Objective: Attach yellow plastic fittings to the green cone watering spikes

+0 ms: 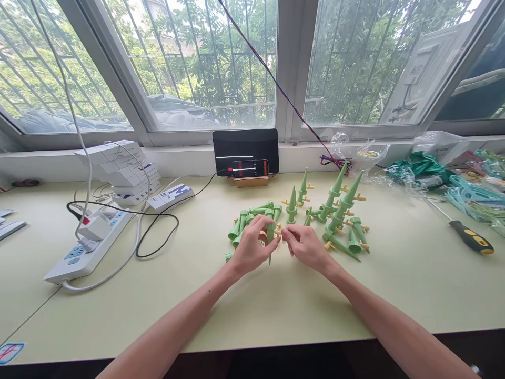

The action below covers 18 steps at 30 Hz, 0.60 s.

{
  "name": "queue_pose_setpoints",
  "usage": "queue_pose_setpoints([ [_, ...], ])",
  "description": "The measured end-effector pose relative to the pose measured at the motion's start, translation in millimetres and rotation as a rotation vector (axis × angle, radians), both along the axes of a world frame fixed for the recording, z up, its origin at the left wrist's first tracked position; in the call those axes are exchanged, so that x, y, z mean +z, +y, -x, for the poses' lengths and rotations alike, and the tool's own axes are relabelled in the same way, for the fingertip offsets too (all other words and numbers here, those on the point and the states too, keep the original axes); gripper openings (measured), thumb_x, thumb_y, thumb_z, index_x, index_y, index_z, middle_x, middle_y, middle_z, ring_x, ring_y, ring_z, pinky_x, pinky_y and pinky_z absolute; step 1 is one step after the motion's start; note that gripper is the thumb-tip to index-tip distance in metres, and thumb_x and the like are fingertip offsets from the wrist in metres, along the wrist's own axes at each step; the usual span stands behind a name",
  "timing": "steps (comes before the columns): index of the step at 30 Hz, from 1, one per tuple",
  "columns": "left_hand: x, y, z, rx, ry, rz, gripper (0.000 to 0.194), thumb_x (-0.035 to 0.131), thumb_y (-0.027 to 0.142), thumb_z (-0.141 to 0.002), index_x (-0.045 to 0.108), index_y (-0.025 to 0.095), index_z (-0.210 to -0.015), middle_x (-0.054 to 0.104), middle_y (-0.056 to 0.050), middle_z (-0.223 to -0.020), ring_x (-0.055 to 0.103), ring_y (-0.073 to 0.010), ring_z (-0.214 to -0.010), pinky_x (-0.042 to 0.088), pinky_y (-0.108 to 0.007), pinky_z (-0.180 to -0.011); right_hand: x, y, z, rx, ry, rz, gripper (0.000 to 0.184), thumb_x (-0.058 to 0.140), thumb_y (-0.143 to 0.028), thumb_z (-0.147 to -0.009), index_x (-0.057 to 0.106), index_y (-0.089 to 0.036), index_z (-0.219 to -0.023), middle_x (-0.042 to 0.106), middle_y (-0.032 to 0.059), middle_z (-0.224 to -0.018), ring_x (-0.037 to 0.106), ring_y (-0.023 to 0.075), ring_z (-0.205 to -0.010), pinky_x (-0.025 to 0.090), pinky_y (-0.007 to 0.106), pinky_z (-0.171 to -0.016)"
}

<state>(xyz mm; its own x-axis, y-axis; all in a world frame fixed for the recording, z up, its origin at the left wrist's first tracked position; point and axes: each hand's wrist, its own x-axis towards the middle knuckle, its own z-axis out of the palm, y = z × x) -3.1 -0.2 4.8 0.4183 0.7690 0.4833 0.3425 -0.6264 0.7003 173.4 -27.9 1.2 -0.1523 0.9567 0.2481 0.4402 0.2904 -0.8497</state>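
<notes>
A green plant-watering spike [270, 234] points tip-down between the thumb and fingers of my left hand [252, 245], which is closed on it. At its side, my right hand [306, 244] pinches close to a small yellow valve [278, 231]; the fingertips partly hide the contact. Behind my left hand lies a heap of green spikes [244, 218], some with yellow valves. Beyond my right hand, several spikes stand tip-up, among them a tall stack [347, 202]. More spikes [354, 239] lie beside that stack.
A tablet [245, 150] leans at the window behind a phone [250, 168]. To the left are a power strip [90, 247], cables and stacked white boxes [122, 168]. A screwdriver [471, 237] and plastic-wrapped green material [420, 171] lie right. The table's front edge is near my forearms.
</notes>
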Motion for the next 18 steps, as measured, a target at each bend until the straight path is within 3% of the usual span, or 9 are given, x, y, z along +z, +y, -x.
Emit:
queue_pose_setpoints([
  [7,0.7,-1.6,0.1,-0.023,-0.010,-0.008,0.021,0.063,0.025,-0.084,0.055,0.022,-0.103,0.055,-0.004,-0.099,0.057,-0.0126,-0.080,0.058,-0.024,-0.060,1.7,0.1,0.9,0.030,0.042,0.046,0.047,0.037,-0.049,-0.098,0.041,-0.021,-0.061,0.042,-0.0042,-0.045,0.039,0.0111,-0.043,0.034,0.026,-0.049],
  [18,0.1,-2.9,-1.0,-0.040,-0.013,-0.019,0.022,0.063,0.024,-0.086,0.055,0.022,-0.105,0.054,-0.004,-0.102,0.056,-0.0118,-0.082,0.057,-0.023,-0.063,-2.0,2.0,1.1,0.097,0.361,0.317,0.049,0.045,-0.055,-0.094,0.035,-0.022,-0.059,0.029,-0.0077,-0.044,0.034,0.0083,-0.035,0.023,0.023,-0.038],
])
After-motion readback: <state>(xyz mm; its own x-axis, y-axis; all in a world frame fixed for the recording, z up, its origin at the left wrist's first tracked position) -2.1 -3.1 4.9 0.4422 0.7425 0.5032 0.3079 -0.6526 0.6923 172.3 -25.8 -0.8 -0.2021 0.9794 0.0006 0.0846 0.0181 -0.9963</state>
